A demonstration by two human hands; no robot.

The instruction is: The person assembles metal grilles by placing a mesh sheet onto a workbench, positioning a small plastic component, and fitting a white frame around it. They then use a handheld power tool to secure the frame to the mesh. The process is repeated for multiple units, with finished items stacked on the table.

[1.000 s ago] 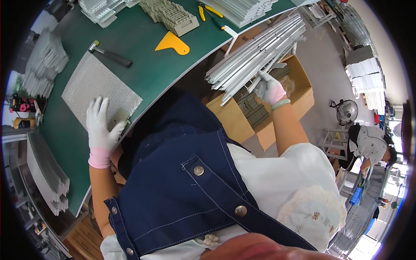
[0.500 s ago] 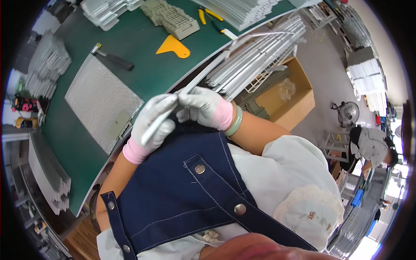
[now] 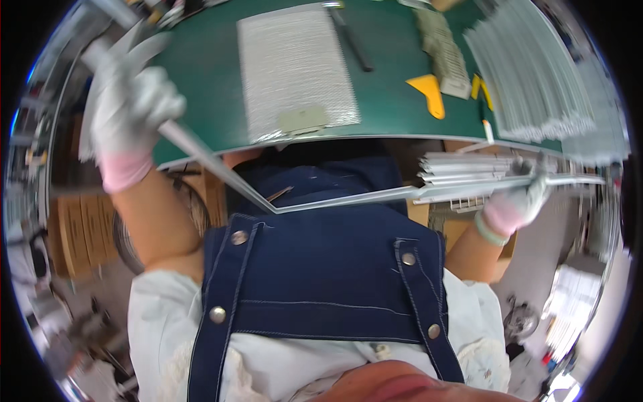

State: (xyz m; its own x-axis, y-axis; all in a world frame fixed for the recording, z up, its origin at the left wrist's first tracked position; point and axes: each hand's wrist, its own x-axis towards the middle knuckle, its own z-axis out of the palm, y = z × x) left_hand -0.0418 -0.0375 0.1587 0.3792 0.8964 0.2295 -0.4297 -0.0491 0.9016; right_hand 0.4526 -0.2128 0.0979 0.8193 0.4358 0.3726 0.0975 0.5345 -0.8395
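A long, narrow silver-white strip (image 3: 348, 201) runs across in front of my apron, with a sharp angle at its low point near my waist. I cannot tell if it is one bent piece or two joined ones. My left hand (image 3: 137, 100), in a white glove with a pink cuff, grips one end, raised at the far left; motion blurs its fingers. Around the other length, near its right end, my gloved right hand (image 3: 519, 204) is closed. On the green table (image 3: 201, 87) lies a silvery ribbed panel (image 3: 298, 67) with a grey-green plate (image 3: 303, 119) at its near edge.
A hammer (image 3: 351, 40) lies beside the panel. Farther right are a yellow scraper (image 3: 429, 94), a beige ridged block (image 3: 445, 57), yellow-handled pliers (image 3: 481, 94) and a stack of pale ribbed sheets (image 3: 529, 74). More silver strips (image 3: 462, 167) lie below the table's edge at right.
My hands have moved from close together to far apart, left hand out left and right hand out right. The strip now spans between them with an angle showing. The view has turned.
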